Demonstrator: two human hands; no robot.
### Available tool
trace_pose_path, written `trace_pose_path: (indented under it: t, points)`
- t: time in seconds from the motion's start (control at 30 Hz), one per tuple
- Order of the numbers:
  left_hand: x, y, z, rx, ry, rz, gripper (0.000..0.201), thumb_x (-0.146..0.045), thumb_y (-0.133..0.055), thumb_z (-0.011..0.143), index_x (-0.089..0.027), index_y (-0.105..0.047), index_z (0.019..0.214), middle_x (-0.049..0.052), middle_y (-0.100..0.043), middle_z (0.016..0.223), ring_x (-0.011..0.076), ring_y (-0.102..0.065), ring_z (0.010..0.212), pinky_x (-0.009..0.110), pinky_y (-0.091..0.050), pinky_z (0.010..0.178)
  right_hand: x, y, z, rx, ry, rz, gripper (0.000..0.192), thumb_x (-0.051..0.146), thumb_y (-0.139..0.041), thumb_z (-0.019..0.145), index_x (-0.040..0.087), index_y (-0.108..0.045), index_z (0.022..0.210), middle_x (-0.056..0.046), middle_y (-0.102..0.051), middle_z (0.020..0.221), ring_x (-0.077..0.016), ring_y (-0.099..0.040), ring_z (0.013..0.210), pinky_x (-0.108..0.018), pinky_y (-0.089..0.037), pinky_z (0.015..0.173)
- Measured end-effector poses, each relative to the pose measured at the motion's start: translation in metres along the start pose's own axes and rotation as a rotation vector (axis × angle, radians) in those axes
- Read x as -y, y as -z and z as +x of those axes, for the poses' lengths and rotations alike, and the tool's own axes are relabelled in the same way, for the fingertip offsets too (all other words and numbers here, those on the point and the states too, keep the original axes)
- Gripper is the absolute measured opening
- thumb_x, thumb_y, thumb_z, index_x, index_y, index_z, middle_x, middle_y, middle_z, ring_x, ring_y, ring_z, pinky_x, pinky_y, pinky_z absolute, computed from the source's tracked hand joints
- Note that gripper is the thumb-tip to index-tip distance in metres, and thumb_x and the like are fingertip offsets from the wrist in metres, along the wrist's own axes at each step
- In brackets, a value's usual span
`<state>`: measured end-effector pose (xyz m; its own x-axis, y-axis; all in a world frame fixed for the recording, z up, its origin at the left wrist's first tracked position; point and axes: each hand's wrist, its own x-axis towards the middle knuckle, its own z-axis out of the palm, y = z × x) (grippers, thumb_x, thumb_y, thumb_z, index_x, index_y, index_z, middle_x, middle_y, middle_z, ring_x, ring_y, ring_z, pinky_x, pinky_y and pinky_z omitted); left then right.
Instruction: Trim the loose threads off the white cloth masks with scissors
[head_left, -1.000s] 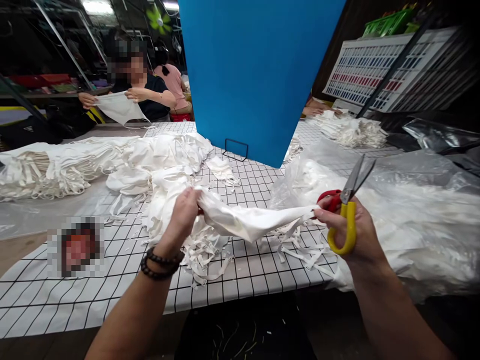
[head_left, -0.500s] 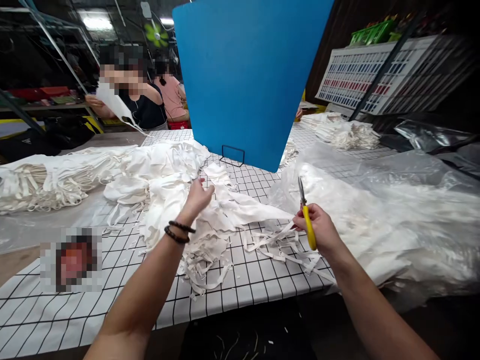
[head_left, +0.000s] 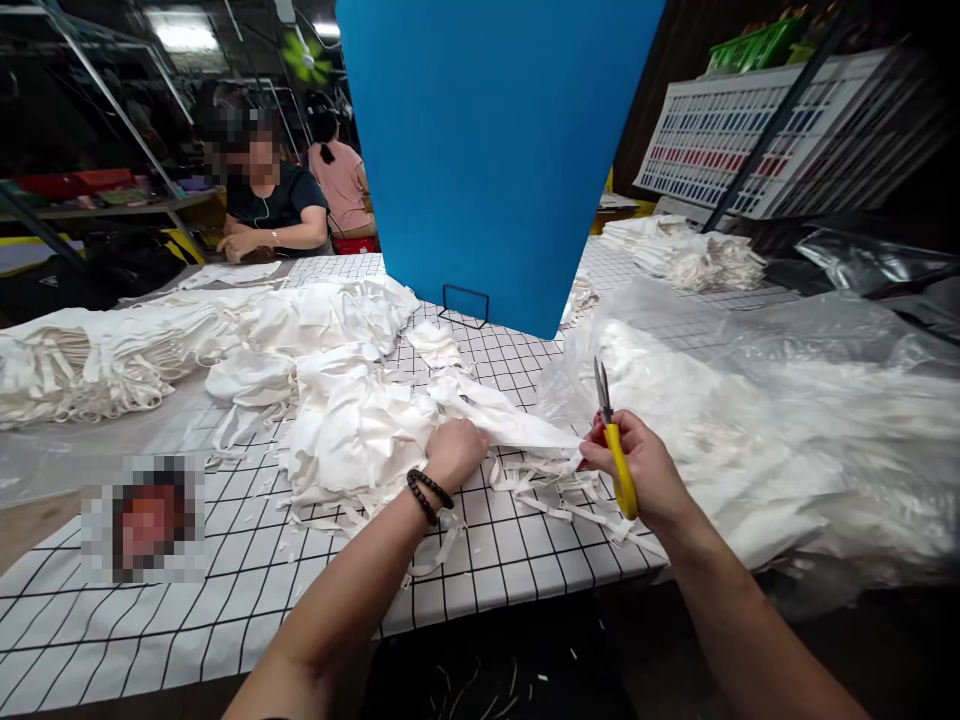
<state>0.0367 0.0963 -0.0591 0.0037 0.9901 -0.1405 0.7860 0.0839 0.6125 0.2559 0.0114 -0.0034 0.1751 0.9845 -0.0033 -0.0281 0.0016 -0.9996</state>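
Observation:
My left hand (head_left: pixel 452 451), with bead bracelets at the wrist, rests closed on a white cloth piece (head_left: pixel 510 425) lying on the heap of white cloth (head_left: pixel 352 430). My right hand (head_left: pixel 637 470) holds yellow-and-red-handled scissors (head_left: pixel 611 440) with the blades pointing up and closed, and its fingertips pinch the right end of the same cloth piece. Loose white strips (head_left: pixel 555 495) lie under and between both hands on the checked tablecloth (head_left: pixel 225 600).
A blue divider board (head_left: pixel 487 150) stands at mid-table. Clear plastic bags of white cloth (head_left: pixel 787 440) fill the right side. Stacked white pieces (head_left: pixel 90 360) lie at left. A person in a dark shirt (head_left: pixel 274 205) sits across; another stack (head_left: pixel 690 255) lies far right.
The cloth piece held up between both hands has been laid down on the heap. My left hand moved right onto it. The scissors turned upright and closed. The person opposite put their cloth down.

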Motion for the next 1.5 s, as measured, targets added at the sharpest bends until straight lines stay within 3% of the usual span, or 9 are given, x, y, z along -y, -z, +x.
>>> trace_pose_path:
  t: [0.13, 0.33, 0.5, 0.57, 0.7, 0.93, 1.13, 1.33, 1.5]
  points:
    - [0.001, 0.010, -0.002, 0.030, 0.026, -0.220, 0.013, -0.023, -0.063, 0.072, -0.012, -0.063, 0.065, 0.021, -0.070, 0.093, 0.0380, -0.059, 0.109, 0.045, -0.043, 0.093, -0.005, 0.000, -0.002, -0.002, -0.020, 0.026, 0.041, 0.029, -0.086, 0.056, 0.020, -0.052, 0.076, 0.005, -0.055, 0.071, -0.0106, -0.053, 0.061, -0.024, -0.049, 0.057]
    - [0.005, 0.031, -0.027, 0.091, 0.051, -0.833, 0.026, -0.027, -0.037, 0.093, -0.015, -0.057, 0.081, 0.013, -0.069, 0.095, 0.0208, -0.067, 0.096, 0.032, -0.054, 0.081, -0.007, -0.002, -0.013, 0.038, -0.086, 0.114, 0.036, 0.029, -0.084, 0.062, 0.021, -0.055, 0.082, 0.005, -0.054, 0.077, -0.0097, -0.053, 0.062, -0.023, -0.049, 0.057]
    - [0.024, 0.034, -0.061, 0.202, 0.196, -1.145, 0.022, -0.028, -0.038, 0.092, -0.018, -0.048, 0.076, -0.001, -0.050, 0.059, 0.0118, -0.058, 0.054, 0.023, -0.050, 0.053, -0.016, 0.000, -0.022, 0.063, -0.142, 0.078, 0.037, 0.030, -0.085, 0.061, 0.020, -0.056, 0.082, 0.005, -0.056, 0.075, -0.0105, -0.053, 0.061, -0.025, -0.048, 0.057]
    - [0.033, 0.033, -0.075, 0.266, 0.255, -1.170, 0.027, -0.039, -0.039, 0.093, -0.018, -0.049, 0.079, -0.006, -0.042, 0.054, 0.0076, -0.041, 0.038, 0.019, -0.037, 0.038, -0.021, 0.003, -0.022, 0.043, -0.146, 0.072, 0.036, 0.029, -0.084, 0.061, 0.020, -0.056, 0.081, 0.005, -0.055, 0.075, -0.0095, -0.052, 0.058, -0.024, -0.048, 0.057]
    - [0.052, 0.031, -0.098, 0.313, 0.293, -1.110, 0.031, -0.047, -0.061, 0.082, -0.019, -0.049, 0.089, -0.006, -0.053, 0.060, 0.0034, -0.028, 0.034, 0.015, -0.019, 0.034, -0.023, 0.007, -0.019, -0.008, -0.125, 0.090, 0.035, 0.029, -0.084, 0.061, 0.020, -0.056, 0.081, 0.005, -0.055, 0.074, -0.0092, -0.052, 0.058, -0.023, -0.047, 0.055]
    - [0.064, 0.038, -0.107, 0.228, 0.106, -0.813, 0.035, -0.052, -0.059, 0.082, -0.018, -0.062, 0.089, 0.003, -0.067, 0.069, 0.0089, -0.042, 0.041, 0.021, -0.026, 0.040, -0.016, 0.003, -0.024, 0.016, -0.123, 0.057, 0.036, 0.031, -0.082, 0.060, 0.022, -0.054, 0.081, 0.005, -0.055, 0.074, -0.0122, -0.054, 0.061, -0.027, -0.050, 0.058]
    - [0.034, 0.047, -0.120, 0.367, -0.011, -0.956, 0.037, -0.049, -0.058, 0.086, -0.015, -0.067, 0.100, 0.009, -0.072, 0.091, 0.0090, -0.051, 0.050, 0.022, -0.037, 0.047, -0.018, -0.013, -0.033, 0.078, -0.065, -0.447, 0.027, 0.031, -0.077, 0.068, 0.024, -0.054, 0.081, -0.001, -0.066, 0.087, -0.0185, -0.060, 0.073, -0.029, -0.048, 0.062]
    - [0.003, 0.033, -0.130, 0.514, -0.043, -1.214, 0.036, -0.050, -0.061, 0.084, -0.015, -0.060, 0.093, 0.008, -0.070, 0.083, 0.0125, -0.061, 0.056, 0.025, -0.046, 0.057, -0.029, -0.061, -0.038, 0.320, 0.047, -0.051, 0.034, 0.026, -0.078, 0.070, 0.024, -0.049, 0.087, -0.002, -0.064, 0.100, -0.0137, -0.059, 0.075, -0.027, -0.050, 0.067]
    - [0.002, 0.029, -0.130, 0.327, -0.131, -1.074, 0.030, -0.045, -0.060, 0.086, -0.017, -0.068, 0.087, 0.006, -0.060, 0.087, 0.0119, -0.057, 0.062, 0.025, -0.049, 0.055, -0.048, -0.076, -0.035, 0.148, 0.078, 0.135, 0.035, 0.026, -0.078, 0.072, 0.025, -0.047, 0.087, 0.001, -0.064, 0.087, -0.0138, -0.061, 0.074, -0.026, -0.050, 0.065]
